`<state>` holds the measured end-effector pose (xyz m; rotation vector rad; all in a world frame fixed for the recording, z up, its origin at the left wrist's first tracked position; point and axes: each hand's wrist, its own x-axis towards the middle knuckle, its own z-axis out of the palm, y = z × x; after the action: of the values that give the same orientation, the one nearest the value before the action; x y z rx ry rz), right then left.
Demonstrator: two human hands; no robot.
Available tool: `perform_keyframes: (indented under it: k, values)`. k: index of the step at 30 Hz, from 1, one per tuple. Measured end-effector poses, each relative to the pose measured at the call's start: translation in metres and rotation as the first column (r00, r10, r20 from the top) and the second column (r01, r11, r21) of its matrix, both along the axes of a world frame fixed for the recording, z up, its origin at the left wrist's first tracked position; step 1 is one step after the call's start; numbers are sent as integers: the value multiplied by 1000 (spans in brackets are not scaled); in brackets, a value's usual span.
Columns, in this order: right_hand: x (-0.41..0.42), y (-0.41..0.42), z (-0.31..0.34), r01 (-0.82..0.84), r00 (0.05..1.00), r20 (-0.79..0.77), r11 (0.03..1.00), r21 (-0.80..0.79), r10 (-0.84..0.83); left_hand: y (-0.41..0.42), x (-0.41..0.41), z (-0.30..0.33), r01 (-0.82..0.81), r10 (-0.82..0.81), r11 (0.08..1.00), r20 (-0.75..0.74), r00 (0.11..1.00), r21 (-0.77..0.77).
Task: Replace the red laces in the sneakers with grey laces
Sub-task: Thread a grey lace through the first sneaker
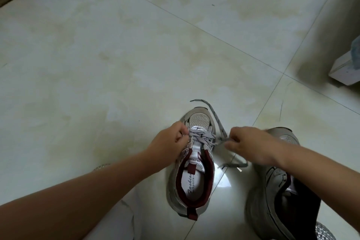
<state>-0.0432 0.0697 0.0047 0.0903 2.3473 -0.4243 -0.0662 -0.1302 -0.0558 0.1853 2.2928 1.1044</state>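
Left hand, fingers curled at the left eyelet row of the grey mesh sneaker with maroon collar, pinching the flat grey speckled lace where it enters that side. Sneaker upright on the pale glossy floor tiles, toe pointing away, grey crossings laid only over the lower eyelets, upper eyelets toward the collar still bare; no red lace visible anywhere. Right hand, just beside the sneaker's right edge, closed on the free lace strand, one tail running up past the toe, another looping down onto the tile. Second grey sneaker farther right, partly hidden beneath the right forearm, lacing not discernible. White cardboard box at the far right edge. Step in hand, by judgement: early-to-middle threading of the grey lace through the first sneaker. Next move, likely: drawing the strands even, then feeding a tip through the next open eyelet without twisting the flat lace.
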Motion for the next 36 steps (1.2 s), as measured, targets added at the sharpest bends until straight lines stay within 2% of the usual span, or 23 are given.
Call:
perform_keyframes:
  k: [1, 3, 7, 11, 15, 19, 23, 26, 27, 28, 31, 36]
  values:
    - [3, -4, -3, -17, 1000, -3, 1000, 21, 17, -1, -3, -1, -7, 7, 1000, -25, 1000, 10]
    - [9, -16, -8, 52, 999, -7, 997, -60, -53, -1, -9, -1, 17, -16, 1000, -74, 997, 13]
    - [11, -36, -15, 77, 997, 0, 990, -120, -77, 7, -19, 2, 142, -145, 989, -137, 980, -34]
    - [6, -38, -22, 165, 986, 54, 970, -181, -157, 12, -27, 1, 251, -257, 965, -75, 963, -77]
    - [9, -37, -23, 171, 985, 40, 957, -233, -166, 16, -33, 7, 333, -337, 937, -24, 941, -102]
    - [11, -38, -23, 177, 984, 25, 949, -261, -177, 20, -44, 23, 284, -287, 958, 149, 946, 38]
    - [10, -40, -25, 162, 986, 9, 950, -268, -166, 16, -52, 27, 239, -234, 971, 191, 953, -1]
    - [7, -41, -24, 144, 989, 11, 953, -268, -146, 7, -53, 24, -40, -12, 992, 410, 912, 117]
    - [6, -42, -24, 147, 989, 9, 949, -278, -151, 4, -53, 22, -106, 42, 987, 436, 899, 124]
    - [5, -42, -24, 152, 987, -1, 945, -291, -160, 2, -52, 20, -120, 68, 987, 400, 914, 106]
    - [5, -45, -24, 182, 975, -61, 924, -337, -214, -7, -52, 18, -18, -13, 993, 270, 963, 114]
    - [1, -45, -28, 205, 971, -50, 923, -324, -233, -25, -54, 15, 106, -162, 979, 352, 922, 172]
